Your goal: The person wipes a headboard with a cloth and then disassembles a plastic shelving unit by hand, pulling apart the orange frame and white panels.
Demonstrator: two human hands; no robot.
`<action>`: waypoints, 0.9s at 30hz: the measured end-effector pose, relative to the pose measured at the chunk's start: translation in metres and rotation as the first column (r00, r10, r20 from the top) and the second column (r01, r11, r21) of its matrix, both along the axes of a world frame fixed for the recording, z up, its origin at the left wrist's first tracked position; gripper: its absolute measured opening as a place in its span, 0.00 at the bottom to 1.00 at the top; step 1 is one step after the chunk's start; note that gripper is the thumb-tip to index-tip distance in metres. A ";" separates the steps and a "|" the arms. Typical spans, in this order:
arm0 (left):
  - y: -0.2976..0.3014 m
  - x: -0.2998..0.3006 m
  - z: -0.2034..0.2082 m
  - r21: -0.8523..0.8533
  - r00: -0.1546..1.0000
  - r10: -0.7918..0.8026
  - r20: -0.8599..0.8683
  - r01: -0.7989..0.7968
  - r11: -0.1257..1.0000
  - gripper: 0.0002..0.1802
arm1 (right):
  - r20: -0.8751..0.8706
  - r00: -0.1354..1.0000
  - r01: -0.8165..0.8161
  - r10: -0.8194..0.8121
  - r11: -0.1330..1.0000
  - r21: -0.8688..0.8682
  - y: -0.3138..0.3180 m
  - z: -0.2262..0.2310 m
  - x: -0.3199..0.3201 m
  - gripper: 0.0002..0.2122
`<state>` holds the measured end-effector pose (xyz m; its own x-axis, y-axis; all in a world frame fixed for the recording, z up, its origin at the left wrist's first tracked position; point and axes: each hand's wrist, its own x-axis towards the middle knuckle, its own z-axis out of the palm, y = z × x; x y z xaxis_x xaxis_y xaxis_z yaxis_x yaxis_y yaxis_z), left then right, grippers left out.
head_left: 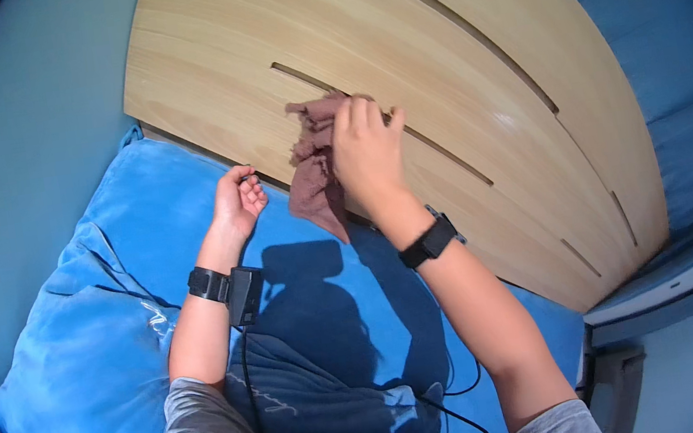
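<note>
Pinching a bunched brown cloth (pixel 317 163) at the wooden panel (pixel 434 80), the right hand (pixel 365 138) might snag loose folds hanging leftward in the slot (pixel 449 156) alongside; the left hand (pixel 240 200), half-curled, seems empty.

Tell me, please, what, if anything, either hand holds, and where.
The right hand holds a brown cloth by its upper-right part; the left hand looks empty.

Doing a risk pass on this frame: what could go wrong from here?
1. The crinkled brown cloth in the bare right hand overlaps a long, narrow slot in the pale wooden panel; it might snag there.
2. The thin black cable hanging from the rectangular black box at the left wrist could catch if that arm moves.
</note>
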<state>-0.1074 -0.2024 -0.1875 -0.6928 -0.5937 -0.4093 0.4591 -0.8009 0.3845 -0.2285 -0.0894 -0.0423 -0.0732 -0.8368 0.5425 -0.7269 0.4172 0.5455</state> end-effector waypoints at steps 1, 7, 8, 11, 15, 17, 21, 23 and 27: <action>0.000 0.000 0.000 -0.010 1.000 0.004 -0.001 -0.004 1.000 0.05 | 0.011 1.000 -0.011 0.011 1.000 0.003 0.013 0.000 -0.006 0.14; -0.001 -0.001 -0.003 -0.074 0.998 -0.023 -0.051 0.019 0.997 0.05 | 0.076 0.995 0.062 -0.064 0.998 0.033 0.100 0.004 -0.046 0.15; -0.001 -0.001 -0.003 -0.040 1.000 -0.019 -0.003 0.019 0.999 0.05 | 0.106 0.990 0.088 -0.092 0.995 0.044 0.116 0.007 -0.051 0.16; -0.002 -0.002 -0.004 -0.061 1.000 -0.016 -0.018 0.015 0.998 0.05 | 0.169 0.971 0.157 -0.169 0.984 0.078 0.158 0.016 -0.064 0.17; -0.002 -0.005 -0.006 -0.058 0.999 -0.014 -0.034 0.012 0.998 0.04 | 0.295 0.953 0.052 -0.068 0.997 0.062 0.190 0.023 -0.075 0.15; -0.001 -0.006 -0.007 -0.051 1.000 -0.014 0.013 0.014 0.999 0.04 | 0.367 0.929 0.031 -0.048 0.998 0.053 0.193 0.021 -0.079 0.16; -0.001 -0.006 -0.009 -0.050 1.000 -0.016 0.018 0.017 0.999 0.05 | 0.488 0.872 0.042 0.044 0.986 -0.163 0.182 0.011 -0.080 0.15; -0.001 -0.005 -0.009 -0.064 0.998 -0.045 -0.044 0.042 0.997 0.05 | 0.476 0.877 0.042 0.062 0.978 -0.204 0.176 0.005 -0.077 0.15; 0.000 -0.006 -0.008 -0.077 0.998 -0.049 -0.038 0.046 0.996 0.05 | 0.455 0.877 -0.015 0.156 0.954 -0.300 0.161 -0.006 -0.068 0.16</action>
<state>-0.1130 -0.2027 -0.1951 -0.7355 -0.5885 -0.3358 0.4377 -0.7910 0.4275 -0.2964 0.0720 -0.0486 -0.3127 -0.6708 0.6725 -0.9056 0.4240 0.0019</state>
